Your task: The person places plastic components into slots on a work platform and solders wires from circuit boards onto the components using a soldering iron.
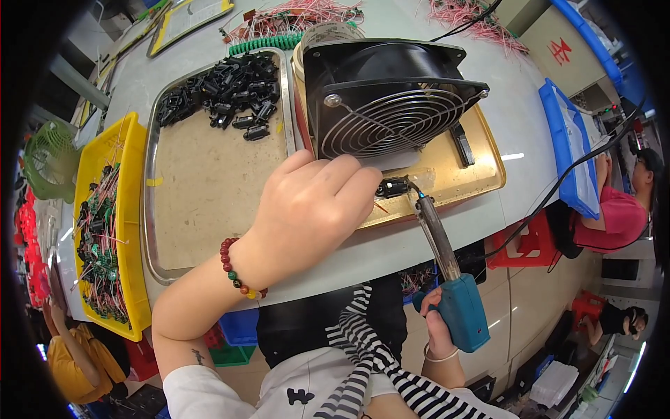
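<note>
My right hand grips the teal handle of a soldering gun near the table's front edge. Its metal barrel points up and away, and the tip touches or nearly touches a small black plastic housing. That housing lies over the front of a gold-coloured tray. My left hand is closed at the housing's left end and seems to pinch it; the fingertips are mostly hidden behind the hand. Right behind both stands a black fan with a round wire guard, tilted over the tray.
Left of the fan, a metal tray holds a heap of black housings. A yellow bin with wired green boards stands farther left. Pink wires lie at the back. A black cable crosses the right side, near a blue tray. Other people sit nearby.
</note>
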Demonstrator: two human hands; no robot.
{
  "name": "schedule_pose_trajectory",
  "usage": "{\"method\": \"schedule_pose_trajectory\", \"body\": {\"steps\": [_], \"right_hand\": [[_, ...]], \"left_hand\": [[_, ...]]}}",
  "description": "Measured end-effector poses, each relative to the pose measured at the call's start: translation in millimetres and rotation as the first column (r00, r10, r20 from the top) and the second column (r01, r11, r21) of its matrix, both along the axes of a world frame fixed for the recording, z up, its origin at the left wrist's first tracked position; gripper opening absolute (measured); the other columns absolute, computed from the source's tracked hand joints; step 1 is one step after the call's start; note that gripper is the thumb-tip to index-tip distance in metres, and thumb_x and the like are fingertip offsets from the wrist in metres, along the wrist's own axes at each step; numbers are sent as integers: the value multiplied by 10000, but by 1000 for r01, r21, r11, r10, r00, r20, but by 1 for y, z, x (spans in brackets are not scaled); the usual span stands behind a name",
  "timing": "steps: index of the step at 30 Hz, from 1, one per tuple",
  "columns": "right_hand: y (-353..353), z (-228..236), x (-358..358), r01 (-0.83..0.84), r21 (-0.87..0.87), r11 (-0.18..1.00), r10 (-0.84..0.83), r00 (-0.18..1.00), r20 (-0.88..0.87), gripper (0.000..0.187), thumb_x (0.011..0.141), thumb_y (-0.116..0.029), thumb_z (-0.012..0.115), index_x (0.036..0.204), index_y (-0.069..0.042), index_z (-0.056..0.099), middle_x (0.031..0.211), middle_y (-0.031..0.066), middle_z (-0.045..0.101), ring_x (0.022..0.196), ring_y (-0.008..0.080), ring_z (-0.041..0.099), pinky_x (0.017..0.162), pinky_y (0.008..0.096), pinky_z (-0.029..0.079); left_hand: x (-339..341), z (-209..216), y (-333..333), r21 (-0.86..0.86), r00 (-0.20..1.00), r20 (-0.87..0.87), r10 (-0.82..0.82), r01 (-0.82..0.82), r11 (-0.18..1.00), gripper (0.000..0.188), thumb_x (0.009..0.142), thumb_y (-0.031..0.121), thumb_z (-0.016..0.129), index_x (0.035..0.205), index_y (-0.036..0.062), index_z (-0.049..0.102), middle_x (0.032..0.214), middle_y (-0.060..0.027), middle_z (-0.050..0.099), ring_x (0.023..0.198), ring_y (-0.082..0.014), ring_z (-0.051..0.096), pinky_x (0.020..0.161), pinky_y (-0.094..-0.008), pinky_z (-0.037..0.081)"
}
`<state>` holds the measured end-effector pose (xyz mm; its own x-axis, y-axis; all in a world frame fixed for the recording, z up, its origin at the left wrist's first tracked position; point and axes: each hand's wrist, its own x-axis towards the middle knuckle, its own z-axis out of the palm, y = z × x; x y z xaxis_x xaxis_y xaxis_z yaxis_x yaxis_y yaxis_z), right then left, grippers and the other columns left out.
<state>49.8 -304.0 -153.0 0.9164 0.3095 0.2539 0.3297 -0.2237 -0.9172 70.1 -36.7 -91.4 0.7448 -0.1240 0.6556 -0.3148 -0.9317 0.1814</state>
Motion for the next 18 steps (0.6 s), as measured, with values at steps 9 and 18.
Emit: {"method": "schedule_pose_trajectory", "body": {"steps": [9,18], "right_hand": [[10,7,-5,77,126,989,-61,990,-124,231,697,-194,621,789,16,595,692,92,546,592,227,512,527,296,413],[8,7,-6,-8,171,985,40,981,-189,326,738,-224,643,931,30,573,885,109,529,647,168,557,579,261,438]], "left_hand": [[0,0,0,7,1000,6,4,-4,1000,126,665,31,675,763,71,608,646,-13,539,527,-165,500,496,-273,368],[-1,-1,2,20,1000,1,2,-2,1000,129,662,31,676,765,69,607,635,-13,519,524,-168,496,497,-274,367]]}}
